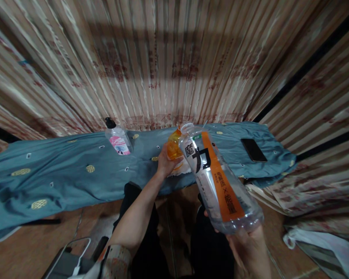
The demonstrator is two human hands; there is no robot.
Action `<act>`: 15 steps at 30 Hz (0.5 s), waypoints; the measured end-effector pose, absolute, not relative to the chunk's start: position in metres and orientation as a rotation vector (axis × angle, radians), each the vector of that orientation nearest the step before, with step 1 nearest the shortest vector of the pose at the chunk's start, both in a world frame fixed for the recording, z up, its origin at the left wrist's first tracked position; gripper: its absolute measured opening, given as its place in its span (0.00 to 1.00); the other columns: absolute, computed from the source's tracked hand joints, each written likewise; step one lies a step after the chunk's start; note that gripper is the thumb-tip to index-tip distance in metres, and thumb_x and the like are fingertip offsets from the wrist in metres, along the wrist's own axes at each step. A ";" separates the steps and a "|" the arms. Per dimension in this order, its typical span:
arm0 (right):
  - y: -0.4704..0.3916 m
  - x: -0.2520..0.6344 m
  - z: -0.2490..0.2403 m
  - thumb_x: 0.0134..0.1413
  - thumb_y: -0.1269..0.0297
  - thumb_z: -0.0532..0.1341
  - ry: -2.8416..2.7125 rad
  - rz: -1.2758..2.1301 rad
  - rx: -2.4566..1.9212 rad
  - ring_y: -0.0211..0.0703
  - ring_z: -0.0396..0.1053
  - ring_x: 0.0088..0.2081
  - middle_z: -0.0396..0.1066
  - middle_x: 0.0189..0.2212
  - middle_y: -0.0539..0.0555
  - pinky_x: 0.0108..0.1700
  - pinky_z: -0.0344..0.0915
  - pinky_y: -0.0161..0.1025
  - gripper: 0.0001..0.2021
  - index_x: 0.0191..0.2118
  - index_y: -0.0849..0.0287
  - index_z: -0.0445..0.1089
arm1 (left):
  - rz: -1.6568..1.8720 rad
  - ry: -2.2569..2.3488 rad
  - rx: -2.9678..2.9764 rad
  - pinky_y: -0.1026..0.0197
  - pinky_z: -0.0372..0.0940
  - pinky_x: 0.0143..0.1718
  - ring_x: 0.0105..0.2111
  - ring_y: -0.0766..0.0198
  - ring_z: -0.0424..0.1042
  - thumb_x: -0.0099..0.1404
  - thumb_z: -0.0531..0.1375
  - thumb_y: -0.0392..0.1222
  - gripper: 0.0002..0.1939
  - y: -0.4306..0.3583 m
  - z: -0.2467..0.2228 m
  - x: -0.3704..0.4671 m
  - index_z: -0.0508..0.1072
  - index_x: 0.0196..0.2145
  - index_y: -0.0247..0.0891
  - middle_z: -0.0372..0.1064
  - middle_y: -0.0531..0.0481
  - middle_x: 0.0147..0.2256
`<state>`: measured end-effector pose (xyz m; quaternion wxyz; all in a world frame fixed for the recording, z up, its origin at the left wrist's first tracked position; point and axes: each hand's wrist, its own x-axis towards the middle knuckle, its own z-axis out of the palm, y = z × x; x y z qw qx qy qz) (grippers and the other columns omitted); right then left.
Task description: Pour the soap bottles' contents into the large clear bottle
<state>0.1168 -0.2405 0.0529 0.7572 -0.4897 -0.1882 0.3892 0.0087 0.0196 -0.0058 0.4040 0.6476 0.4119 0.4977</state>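
Observation:
In the head view, my right hand [247, 244] is closed around the lower end of a large clear plastic drink bottle [218, 182] with an orange and white label. The bottle is tilted, its uncapped mouth pointing away from me. My left hand [165, 162] grips an orange see-through container [173, 144], partly hidden by my fingers and the bottle; its exact kind is unclear. The bottle's mouth is beside the container's top; whether they touch I cannot tell. Below my left hand lies a crumpled white piece [180, 168] with orange marks.
A clear pump bottle [118, 139] with a black top stands on the blue cloth-covered surface [75, 166]. A black phone [253, 150] lies at the right. Striped curtains [163, 58] hang behind. A dark box with a white cable [72, 259] is at lower left.

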 end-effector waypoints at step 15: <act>-0.247 0.129 0.031 0.40 0.63 0.81 -0.473 0.949 -1.055 0.57 0.83 0.38 0.83 0.41 0.54 0.39 0.80 0.50 0.33 0.55 0.46 0.75 | 1.276 1.080 1.716 0.53 0.74 0.45 0.40 0.57 0.78 0.47 0.74 0.40 0.29 0.022 -0.010 0.009 0.70 0.45 0.40 0.77 0.50 0.41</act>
